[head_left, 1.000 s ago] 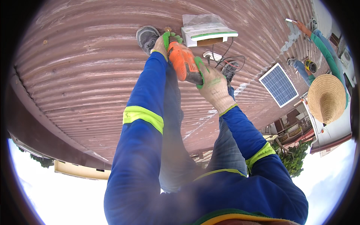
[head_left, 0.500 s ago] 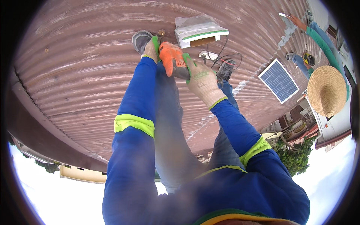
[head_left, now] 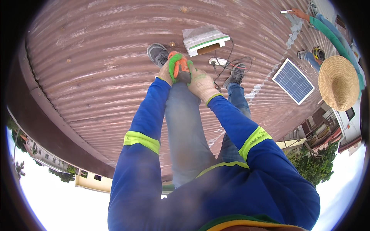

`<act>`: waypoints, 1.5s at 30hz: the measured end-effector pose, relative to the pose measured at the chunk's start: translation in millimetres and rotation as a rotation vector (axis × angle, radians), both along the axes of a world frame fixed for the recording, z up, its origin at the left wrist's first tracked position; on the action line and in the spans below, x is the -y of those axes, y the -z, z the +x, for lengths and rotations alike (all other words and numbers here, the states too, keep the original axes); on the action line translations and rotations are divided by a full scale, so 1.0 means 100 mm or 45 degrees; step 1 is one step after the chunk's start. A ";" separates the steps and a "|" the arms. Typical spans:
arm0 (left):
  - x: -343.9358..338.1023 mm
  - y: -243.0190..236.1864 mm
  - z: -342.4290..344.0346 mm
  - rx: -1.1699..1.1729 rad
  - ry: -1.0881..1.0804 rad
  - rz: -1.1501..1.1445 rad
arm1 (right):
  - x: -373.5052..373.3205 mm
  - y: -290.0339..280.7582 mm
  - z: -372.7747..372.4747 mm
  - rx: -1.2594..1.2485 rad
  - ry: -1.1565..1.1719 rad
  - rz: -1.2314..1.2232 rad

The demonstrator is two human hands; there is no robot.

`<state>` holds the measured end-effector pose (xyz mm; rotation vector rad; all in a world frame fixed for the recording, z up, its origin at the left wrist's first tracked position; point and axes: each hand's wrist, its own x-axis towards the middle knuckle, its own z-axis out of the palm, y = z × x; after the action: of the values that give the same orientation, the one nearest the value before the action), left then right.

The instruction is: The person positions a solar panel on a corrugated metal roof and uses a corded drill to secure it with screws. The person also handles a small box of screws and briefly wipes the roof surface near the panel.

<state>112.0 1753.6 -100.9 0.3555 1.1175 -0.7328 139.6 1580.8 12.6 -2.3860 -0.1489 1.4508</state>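
Observation:
An orange and dark grey power tool is held between my two gloved hands, above my left knee and close to my left shoe. My left hand, in a whitish knit glove with green-coated fingers, wraps round its left side. From the right, my right hand in a matching glove closes on its grey end. The tool's working end is hidden, so its exact kind cannot be told. Just past the hands sits an open white box with a green stripe on its edge.
A white power strip with black and red cables lies by my right shoe. Farther right, a solar panel rests on the brown corrugated roof. A co-worker in a straw hat reaches out with a pale object; a yellow-black tape measure-like item is near them.
The tool and both hands have shifted slightly right and down in view, and the tool looks turned more end-on. My right hand has come closer to my left. The view has shifted a little.

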 end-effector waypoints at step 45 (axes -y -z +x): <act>0.33 0.37 -0.11 0.163 0.074 0.361 | 0.44 0.53 -0.23 -0.049 0.127 0.144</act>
<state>100.6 1720.9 -137.9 0.6688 1.0942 -0.5937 116.5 1536.8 -40.4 -2.2415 -0.0988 1.4033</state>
